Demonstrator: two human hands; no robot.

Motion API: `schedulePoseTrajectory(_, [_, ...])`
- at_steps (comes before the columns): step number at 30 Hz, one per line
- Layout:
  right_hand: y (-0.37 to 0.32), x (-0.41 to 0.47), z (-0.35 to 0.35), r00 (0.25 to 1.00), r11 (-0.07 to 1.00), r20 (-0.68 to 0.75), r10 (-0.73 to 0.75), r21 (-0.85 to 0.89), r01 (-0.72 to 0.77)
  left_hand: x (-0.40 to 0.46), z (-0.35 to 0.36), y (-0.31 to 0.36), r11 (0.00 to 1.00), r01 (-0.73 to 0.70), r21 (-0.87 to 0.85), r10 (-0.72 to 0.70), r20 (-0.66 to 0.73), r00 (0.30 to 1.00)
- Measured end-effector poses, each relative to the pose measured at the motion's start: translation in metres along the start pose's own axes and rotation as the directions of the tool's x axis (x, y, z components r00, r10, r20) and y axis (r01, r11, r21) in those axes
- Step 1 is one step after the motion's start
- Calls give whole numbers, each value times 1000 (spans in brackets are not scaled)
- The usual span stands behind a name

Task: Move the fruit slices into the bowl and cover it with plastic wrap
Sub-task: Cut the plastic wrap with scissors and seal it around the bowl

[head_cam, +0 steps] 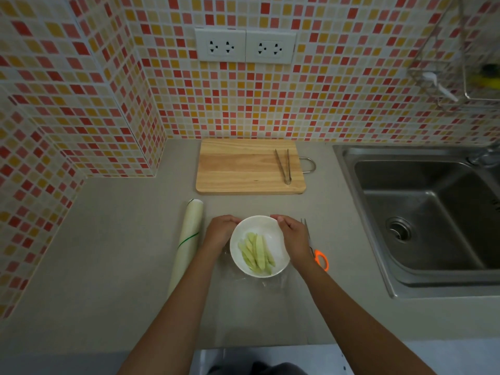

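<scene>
1. Low in the frame, two bare forearms reach up from the bottom edge toward the middle of the grey counter [113, 266].
2. A clear sheet of plastic wrap [270, 285] lies crumpled on the counter at the near edge of the bowl; how far it runs over the bowl cannot be told.
3. Just below the middle of the frame stands a white bowl [266, 228], with pale green fruit slices [257, 251] lying side by side inside it.
4. The left hand [220, 231] cups the bowl's left side, fingers curled against the rim; whether it pinches wrap cannot be told.
5. The right hand [293, 234] cups the right side, thumb on the far rim, fingers curled.
6. Left of the bowl lies a roll of plastic wrap [188, 242], pointing up the frame.
7. Right of the right hand lie orange-handled scissors [320, 259], partly hidden by the wrist.
8. Above the middle sits a wooden cutting board [243, 169] with metal tongs [284, 166] on its right part.
9. At the right is a steel sink [422, 212].
10. Across the top runs a tiled wall with two white sockets [244, 46].
</scene>
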State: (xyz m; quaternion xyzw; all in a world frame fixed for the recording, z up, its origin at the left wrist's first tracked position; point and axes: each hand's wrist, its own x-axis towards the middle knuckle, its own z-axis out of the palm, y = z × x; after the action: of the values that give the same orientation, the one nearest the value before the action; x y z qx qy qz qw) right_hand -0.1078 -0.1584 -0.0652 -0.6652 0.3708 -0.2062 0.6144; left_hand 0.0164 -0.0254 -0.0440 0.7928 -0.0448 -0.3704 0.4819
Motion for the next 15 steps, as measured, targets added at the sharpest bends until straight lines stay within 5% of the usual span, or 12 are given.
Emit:
schedulePoseTrajectory(3, [1,0,-2,1000,999,-4,25,32,-25,4,10,5,996,84,-16,-84,-9,996])
schedulePoseTrajectory(5, [1,0,-3,999,999,-9,32,32,-32,6,16,-4,979,89,-182,-95,-25,995])
schedulePoseTrajectory(8, [0,-3,-4,999,999,-15,33,25,-33,2,20,-16,974,30,-225,-74,-189,979])
schedulePoseTrajectory(11, [0,-6,-7,999,999,-40,29,33,-27,-7,21,-18,984,-179,11,165,-444,880])
schedulePoseTrajectory(15, [-5,-6,-14,997,999,-70,20,36,-18,-31,27,-13,892,-437,117,436,-479,762])
